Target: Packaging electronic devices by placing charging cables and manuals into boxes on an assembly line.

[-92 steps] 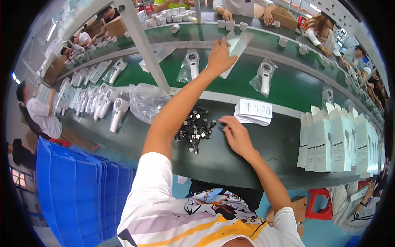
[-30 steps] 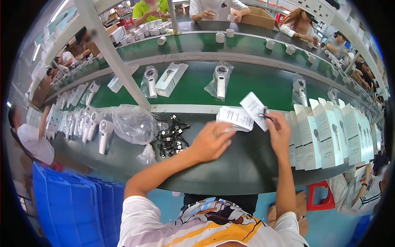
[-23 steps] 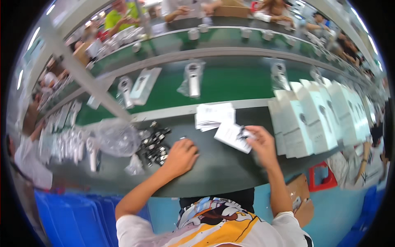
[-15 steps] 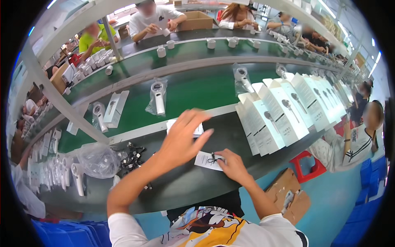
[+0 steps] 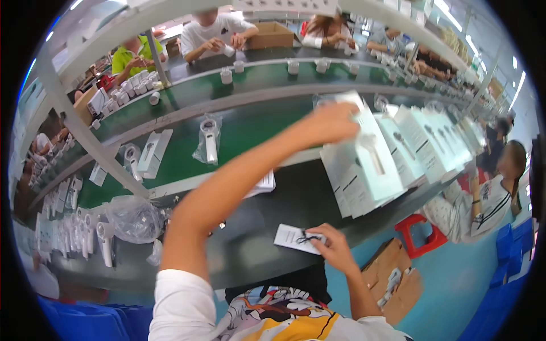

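Observation:
My left hand point(image 5: 335, 122) reaches far across to the right, its fingers closed at the top of a white box point(image 5: 372, 165) printed with a picture of a handheld device. That box is tilted and slightly blurred, at the near end of a row of similar white boxes point(image 5: 435, 142). Low over the dark worktop point(image 5: 244, 244), my right hand point(image 5: 336, 248) pinches a white printed leaflet point(image 5: 287, 235) together with a small bundled black cable point(image 5: 307, 238). A stack of white papers point(image 5: 264, 184) lies partly behind my left forearm.
Beyond the worktop runs a green conveyor point(image 5: 244, 128) carrying a bagged white handheld device point(image 5: 210, 142) and a white box point(image 5: 154, 153). Clear plastic bags point(image 5: 133, 220) and several white devices point(image 5: 106, 243) lie at left. A red stool point(image 5: 421, 236) stands at right; co-workers sit around.
My left hand has swung from above the worktop's middle to the boxes at right and closed on one. The right hand, leaflet and cable have shifted slightly nearer me. Conveyor items have moved left.

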A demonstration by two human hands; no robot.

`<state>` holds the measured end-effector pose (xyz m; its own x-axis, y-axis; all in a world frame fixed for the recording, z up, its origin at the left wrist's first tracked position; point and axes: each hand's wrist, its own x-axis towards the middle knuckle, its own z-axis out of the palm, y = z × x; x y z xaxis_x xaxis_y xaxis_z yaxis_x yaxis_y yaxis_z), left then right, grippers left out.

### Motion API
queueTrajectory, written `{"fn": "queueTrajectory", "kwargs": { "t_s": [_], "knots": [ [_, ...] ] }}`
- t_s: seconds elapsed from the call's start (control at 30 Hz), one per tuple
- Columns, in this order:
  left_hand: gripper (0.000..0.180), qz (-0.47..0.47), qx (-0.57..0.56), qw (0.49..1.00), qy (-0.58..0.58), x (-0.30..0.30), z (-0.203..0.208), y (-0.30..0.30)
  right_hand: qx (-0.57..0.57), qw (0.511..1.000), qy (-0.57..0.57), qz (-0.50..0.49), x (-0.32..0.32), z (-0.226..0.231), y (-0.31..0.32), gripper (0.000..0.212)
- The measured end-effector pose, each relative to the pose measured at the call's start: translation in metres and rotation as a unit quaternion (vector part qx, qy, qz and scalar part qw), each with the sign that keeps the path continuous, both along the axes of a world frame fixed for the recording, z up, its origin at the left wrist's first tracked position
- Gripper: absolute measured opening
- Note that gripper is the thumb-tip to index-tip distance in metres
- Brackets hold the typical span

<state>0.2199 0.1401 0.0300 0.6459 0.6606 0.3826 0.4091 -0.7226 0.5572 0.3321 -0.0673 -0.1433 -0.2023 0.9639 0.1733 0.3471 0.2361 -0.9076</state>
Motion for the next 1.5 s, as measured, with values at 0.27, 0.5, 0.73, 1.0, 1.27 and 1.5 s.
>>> {"fn": "queueTrajectory", "kwargs": {
  "t_s": [0.27, 0.5, 0.73, 1.0, 1.27, 1.5],
  "knots": [
    [0.046, -0.018, 0.112, 0.965, 0.235, -0.125, -0.054, -0.101, 0.014, 0.896, 0.437, -0.077, 0.046, 0.007, -0.040, 0.026],
    [0.080, 0.057, 0.101, 0.971, 0.208, -0.121, -0.137, -0.157, -0.086, 0.968, 0.235, -0.024, 0.026, -0.006, 0.028, 0.025],
    [0.080, 0.185, 0.024, 0.956, 0.225, -0.136, -0.156, -0.183, -0.091, 0.991, -0.060, 0.082, 0.015, 0.006, 0.064, 0.020],
    [0.084, 0.150, 0.073, 0.968, 0.186, -0.137, -0.161, -0.188, -0.262, 0.943, 0.024, 0.205, -0.028, -0.008, 0.066, 0.019],
    [0.090, 0.244, 0.154, 0.957, 0.035, -0.156, -0.104, -0.153, 0.193, 0.960, 0.185, -0.086, -0.019, 0.042, 0.062, 0.032],
    [0.084, 0.383, 0.209, 0.893, -0.114, -0.175, -0.049, -0.009, -0.004, 0.984, 0.170, -0.050, -0.054, 0.016, 0.053, 0.015]
  ]
}}
